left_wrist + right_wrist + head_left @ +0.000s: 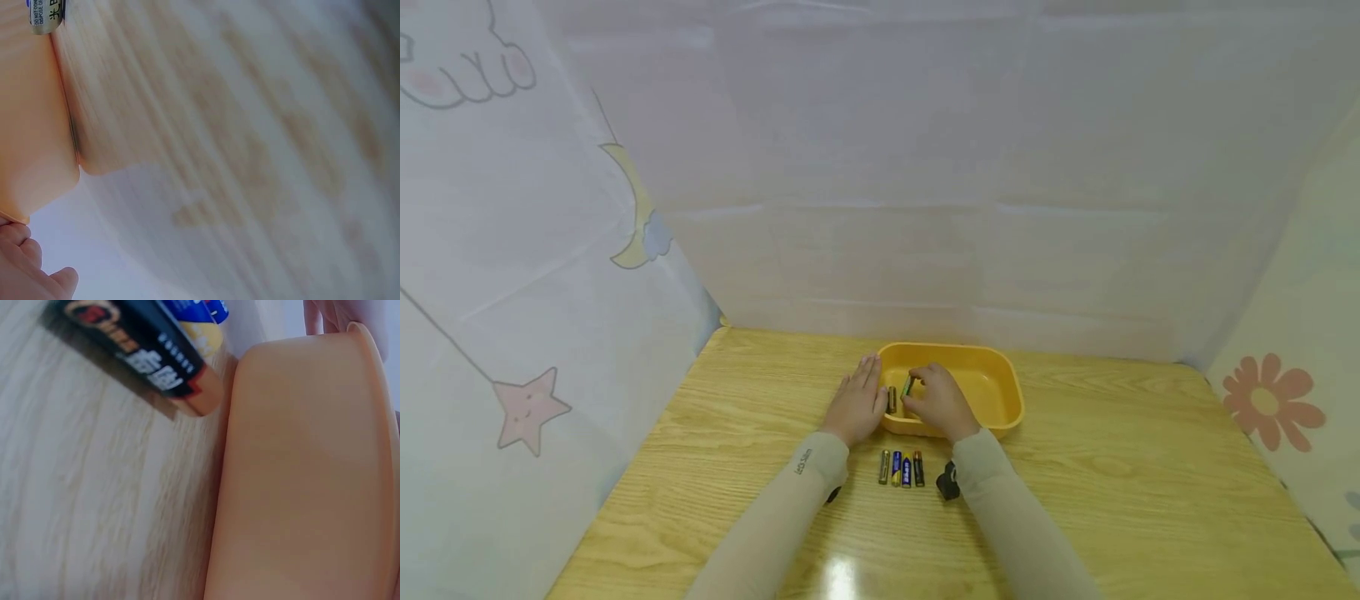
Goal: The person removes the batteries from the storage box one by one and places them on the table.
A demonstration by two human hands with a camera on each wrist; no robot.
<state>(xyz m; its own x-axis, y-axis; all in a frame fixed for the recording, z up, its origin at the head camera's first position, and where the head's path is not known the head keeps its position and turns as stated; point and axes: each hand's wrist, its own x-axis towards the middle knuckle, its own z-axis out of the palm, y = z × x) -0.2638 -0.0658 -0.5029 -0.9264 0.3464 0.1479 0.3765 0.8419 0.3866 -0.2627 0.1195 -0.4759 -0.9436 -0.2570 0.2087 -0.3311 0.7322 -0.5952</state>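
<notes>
Left hand: I see the left hand against the left rim of the yellow tray, its fingers straight and close together.
Right hand: I have the right hand reaching over the near rim, thumb and fingers pinching the held battery; the right wrist view does not show me that grip.
Held battery: inside the tray, toward its left end, tilted.
Second battery: I make out the second battery in the tray, just beside its left wall.
Row of four: in front of the tray, between my two wrists, lie a gold battery, two blue batteries and a black battery, the last with its copper end toward the tray.
Surface: wood-grain table.
Backdrop: pale cloth.
</notes>
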